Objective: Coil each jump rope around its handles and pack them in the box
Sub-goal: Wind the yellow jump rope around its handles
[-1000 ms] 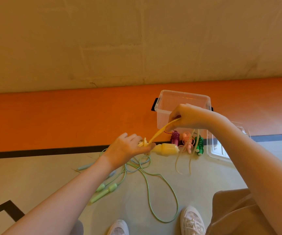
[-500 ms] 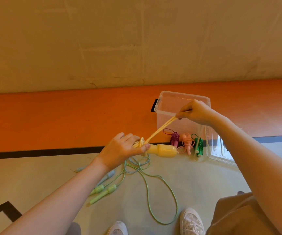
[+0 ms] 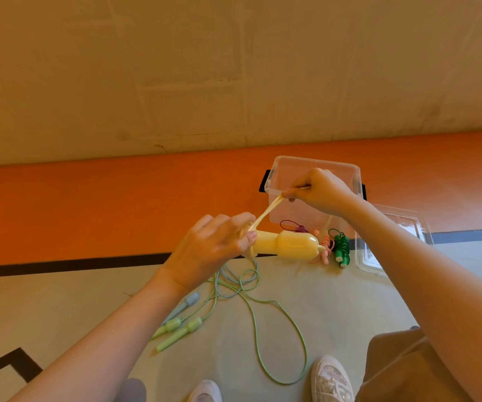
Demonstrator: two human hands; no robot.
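Note:
My left hand grips the narrow end of the yellow jump rope handles, held level above the floor. A few turns of yellow cord sit by my fingers. My right hand pinches the yellow cord and holds it taut, up and to the right, in front of the clear plastic box. On the floor below lies a loose light green jump rope with its handles side by side, and a pale blue handle.
Coiled ropes lie on the floor by the box: purple, pink, dark green. The clear lid lies right of the box. A wall rises behind. My white shoes are at the bottom.
My right hand has drawn the yellow cord further up and right, pulling it tight over the box. My left hand keeps holding the handles, now raised slightly.

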